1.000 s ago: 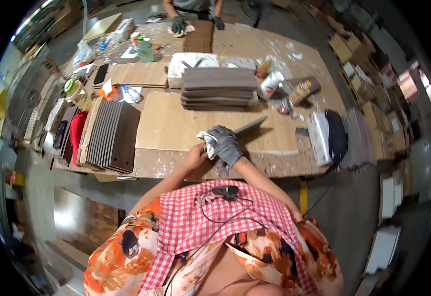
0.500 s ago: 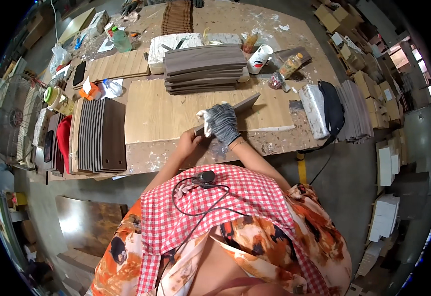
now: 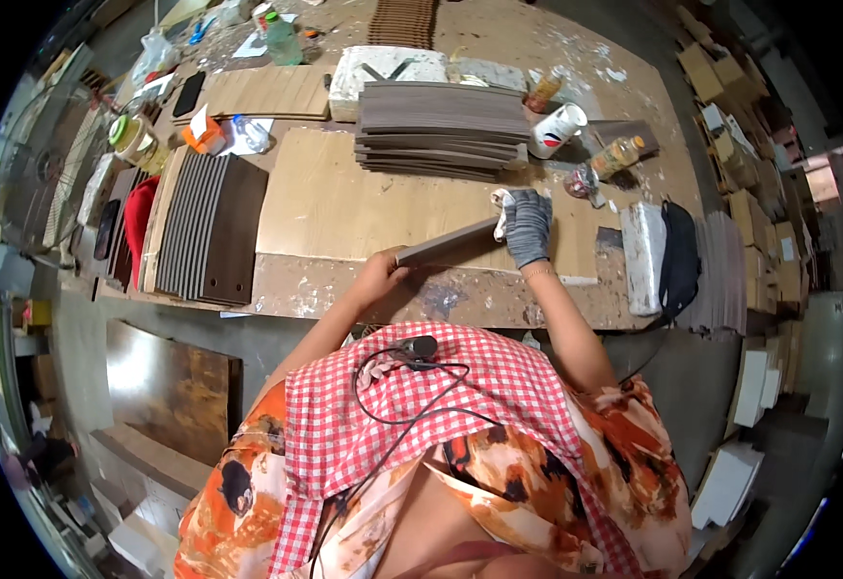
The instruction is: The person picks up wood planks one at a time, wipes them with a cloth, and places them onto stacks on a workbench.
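Note:
A narrow grey-brown wooden board (image 3: 448, 241) slants up to the right over the near part of the worktable. My bare left hand (image 3: 380, 277) is closed round its near left end. On my right hand (image 3: 529, 228) is a grey knitted glove, and its fingers close on a crumpled white cloth (image 3: 503, 214) pressed at the board's far right end. The glove and cloth hide that end. Under the board lies a light wood-grain panel (image 3: 315, 207). Just beyond stands a stack of dark boards (image 3: 441, 121).
Upright dark boards (image 3: 211, 227) stand at the left, by a red object (image 3: 140, 220) and an orange box (image 3: 206, 135). Along the right are a white cup (image 3: 557, 130), a juice bottle (image 3: 618, 156) and a white block (image 3: 642, 259) with a black bag (image 3: 678, 261).
My right hand has slid with the cloth away along the board to its far right end. My left hand still grips the near end. The whole view has shifted slightly.

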A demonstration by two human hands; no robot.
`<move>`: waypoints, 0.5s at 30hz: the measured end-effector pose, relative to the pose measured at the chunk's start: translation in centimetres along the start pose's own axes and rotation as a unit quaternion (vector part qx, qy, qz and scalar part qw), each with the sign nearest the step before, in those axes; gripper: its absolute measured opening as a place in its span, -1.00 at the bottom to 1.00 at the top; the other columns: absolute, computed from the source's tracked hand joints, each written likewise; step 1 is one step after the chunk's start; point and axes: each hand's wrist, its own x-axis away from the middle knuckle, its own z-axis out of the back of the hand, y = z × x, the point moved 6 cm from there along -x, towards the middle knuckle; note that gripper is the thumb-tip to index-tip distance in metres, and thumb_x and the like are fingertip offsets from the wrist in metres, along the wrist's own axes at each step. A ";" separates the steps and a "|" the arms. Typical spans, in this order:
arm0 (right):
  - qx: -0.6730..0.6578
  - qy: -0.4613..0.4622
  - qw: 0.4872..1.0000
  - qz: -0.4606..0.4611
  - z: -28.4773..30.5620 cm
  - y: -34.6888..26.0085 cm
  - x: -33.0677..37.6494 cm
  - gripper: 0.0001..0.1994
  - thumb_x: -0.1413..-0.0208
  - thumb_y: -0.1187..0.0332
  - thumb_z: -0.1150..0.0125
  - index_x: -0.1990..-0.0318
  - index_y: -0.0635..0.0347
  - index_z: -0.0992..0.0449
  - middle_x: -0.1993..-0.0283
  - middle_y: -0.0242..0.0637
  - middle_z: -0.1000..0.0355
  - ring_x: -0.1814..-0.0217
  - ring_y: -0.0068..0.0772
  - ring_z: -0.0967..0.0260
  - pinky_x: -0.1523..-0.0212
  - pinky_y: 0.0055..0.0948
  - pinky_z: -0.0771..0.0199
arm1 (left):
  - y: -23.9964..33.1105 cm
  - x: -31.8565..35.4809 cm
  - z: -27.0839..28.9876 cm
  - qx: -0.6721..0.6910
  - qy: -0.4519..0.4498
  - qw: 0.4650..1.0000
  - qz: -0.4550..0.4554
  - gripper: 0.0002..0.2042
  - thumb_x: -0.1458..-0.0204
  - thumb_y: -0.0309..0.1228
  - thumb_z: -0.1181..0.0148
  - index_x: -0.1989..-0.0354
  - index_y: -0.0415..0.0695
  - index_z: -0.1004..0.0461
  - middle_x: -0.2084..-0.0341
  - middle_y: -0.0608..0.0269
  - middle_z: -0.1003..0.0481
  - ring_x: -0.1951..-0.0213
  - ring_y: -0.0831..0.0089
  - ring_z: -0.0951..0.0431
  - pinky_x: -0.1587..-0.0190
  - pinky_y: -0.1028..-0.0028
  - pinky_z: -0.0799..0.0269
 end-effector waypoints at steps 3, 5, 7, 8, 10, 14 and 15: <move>-0.069 -0.026 0.996 0.046 -0.7 -3.6 0.7 -0.79 -0.06 0.25 -0.04 0.19 -0.14 -0.57 0.23 -0.30 -0.46 0.08 -0.24 -0.36 -0.15 -0.08 -0.17 | 1.6 0.6 0.1 -0.009 -0.026 1.000 -0.008 -0.70 0.02 -0.63 -0.14 0.05 -0.22 -0.46 0.29 -0.03 -0.56 0.24 0.21 -0.57 0.10 0.36 -0.45; -0.094 -0.092 0.990 0.044 0.3 -9.8 1.5 -0.77 -0.01 0.26 -0.08 0.17 -0.17 -0.57 0.25 -0.32 -0.47 0.07 -0.26 -0.37 -0.14 -0.07 -0.18 | 1.9 0.5 0.5 -0.035 -0.021 0.999 -0.034 -0.68 0.05 -0.62 -0.16 0.06 -0.22 -0.46 0.25 -0.05 -0.55 0.18 0.17 -0.58 0.06 0.32 -0.45; -0.119 -0.128 0.983 0.058 0.5 -15.6 2.5 -0.77 -0.01 0.23 -0.11 0.17 -0.16 -0.57 0.22 -0.29 -0.45 0.03 -0.23 -0.36 -0.22 -0.02 -0.14 | 0.5 -0.1 0.0 -0.007 -0.048 0.999 -0.013 -0.63 -0.04 -0.61 -0.13 -0.07 -0.28 -0.41 0.14 0.08 -0.54 0.07 0.36 -0.50 -0.05 0.39 -0.38; -0.098 -0.069 0.990 0.078 -1.1 -17.8 3.8 -0.77 -0.01 0.20 -0.11 0.16 -0.17 -0.57 0.20 -0.28 -0.44 0.01 -0.21 -0.34 -0.28 0.00 -0.08 | 0.2 -0.3 0.0 -0.023 -0.022 0.999 -0.019 -0.60 -0.05 -0.53 -0.16 -0.11 -0.27 -0.39 0.05 0.04 -0.51 -0.01 0.29 -0.47 -0.11 0.34 -0.34; -0.175 0.021 0.977 0.121 -1.2 -20.4 5.2 -0.77 -0.04 0.16 -0.11 0.15 -0.16 -0.56 0.16 -0.27 -0.40 -0.03 -0.16 -0.31 -0.41 0.07 0.07 | 1.4 0.1 0.5 -0.059 0.021 0.997 -0.054 -0.58 -0.04 -0.37 -0.20 -0.09 -0.21 -0.41 -0.03 -0.03 -0.47 -0.08 0.16 -0.46 -0.15 0.27 -0.33; -0.179 -0.035 0.968 0.173 0.5 -20.1 4.5 -0.78 -0.07 0.20 -0.16 0.11 -0.17 -0.54 0.17 -0.36 -0.39 -0.03 -0.25 -0.32 -0.41 0.11 0.12 | -0.6 0.7 0.3 -0.086 0.050 0.995 -0.012 -0.61 -0.07 -0.24 -0.22 -0.02 -0.18 -0.48 -0.03 -0.04 -0.48 -0.08 0.12 -0.47 -0.14 0.25 -0.35; -0.188 -0.014 0.966 0.179 0.0 -19.7 4.7 -0.77 -0.05 0.21 -0.19 0.11 -0.18 -0.53 0.16 -0.38 -0.38 -0.02 -0.27 -0.33 -0.41 0.12 0.13 | -1.1 0.9 0.1 -0.076 0.027 0.996 0.041 -0.62 -0.06 -0.24 -0.24 0.00 -0.19 -0.49 -0.01 -0.04 -0.49 -0.06 0.14 -0.49 -0.13 0.26 -0.36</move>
